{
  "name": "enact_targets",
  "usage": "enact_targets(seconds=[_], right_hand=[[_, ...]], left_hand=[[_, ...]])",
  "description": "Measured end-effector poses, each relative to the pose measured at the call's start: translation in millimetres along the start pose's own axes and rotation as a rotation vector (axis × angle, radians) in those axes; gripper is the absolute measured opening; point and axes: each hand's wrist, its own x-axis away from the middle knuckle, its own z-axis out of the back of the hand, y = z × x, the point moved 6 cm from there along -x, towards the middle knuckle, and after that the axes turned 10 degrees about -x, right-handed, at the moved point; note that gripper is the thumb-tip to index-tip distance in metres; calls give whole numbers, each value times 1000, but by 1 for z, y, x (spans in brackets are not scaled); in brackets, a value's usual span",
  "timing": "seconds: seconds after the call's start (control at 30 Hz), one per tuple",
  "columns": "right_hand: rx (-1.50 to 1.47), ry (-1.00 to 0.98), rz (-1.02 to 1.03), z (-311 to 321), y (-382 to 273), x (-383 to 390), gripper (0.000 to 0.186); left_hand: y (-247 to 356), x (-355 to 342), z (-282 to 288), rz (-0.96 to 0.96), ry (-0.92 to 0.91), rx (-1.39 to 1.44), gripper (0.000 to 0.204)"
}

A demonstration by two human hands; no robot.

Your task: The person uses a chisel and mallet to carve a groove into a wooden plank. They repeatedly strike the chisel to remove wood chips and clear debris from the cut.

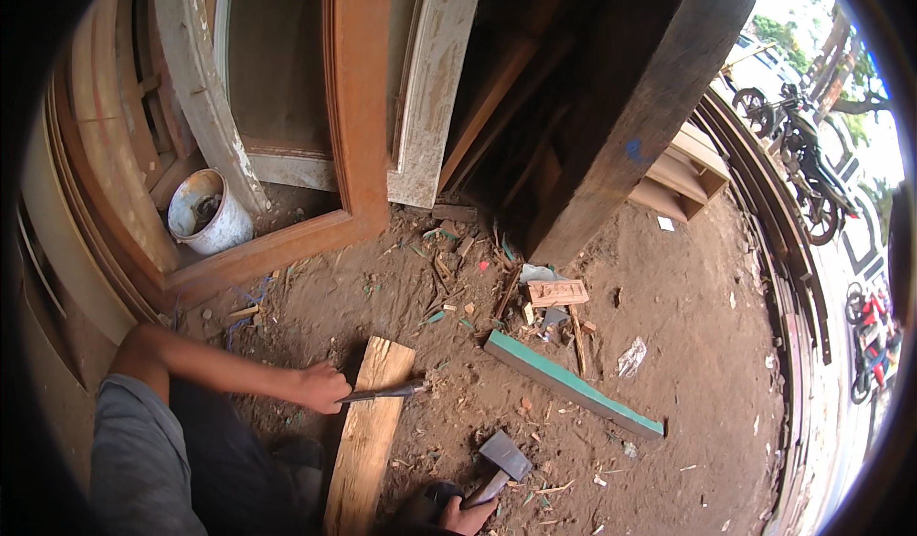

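At the far left a white bucket (222, 233) stands on the ground (702, 374), just beside the lower corner of a brown frame (358, 144); a worn white frame (435, 87) leans to the right of it. Nearer, the left hand (320, 388) has its fingers curled tightly around one end of a chisel (387, 393). The chisel crosses over the plank (358, 464), its other end reaching past the right edge; whether the two touch, I cannot tell. The plank runs from the near edge toward the far side, between the hands. At the near edge, right of the plank, the right hand (468, 515) has its fingers wrapped around the handle of a hammer (506, 455), the head pointing far and right. Farther off lies a reddish block (558, 293) among chips, below a dark post (635, 116). Right of the hammer and farther, a green-topped bar (573, 385) lies slantwise. At the far right are a shelf (683, 178) and a motorcycle (807, 159).
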Motion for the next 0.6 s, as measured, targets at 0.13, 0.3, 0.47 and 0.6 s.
enact_targets(seconds=[0.13,0.3,0.47,0.6], right_hand=[[28,17,13,-1,2,0,69],[-13,38,-66,-1,-1,-1,73],[-27,56,-114,0,-2,0,78],[-28,76,-148,1,0,1,82]], left_hand=[[-5,0,5,53,-63,150,36],[-17,-5,19,16,-73,166,38],[-28,-8,34,42,-25,83,36],[-22,-5,37,12,1,-18,36]])
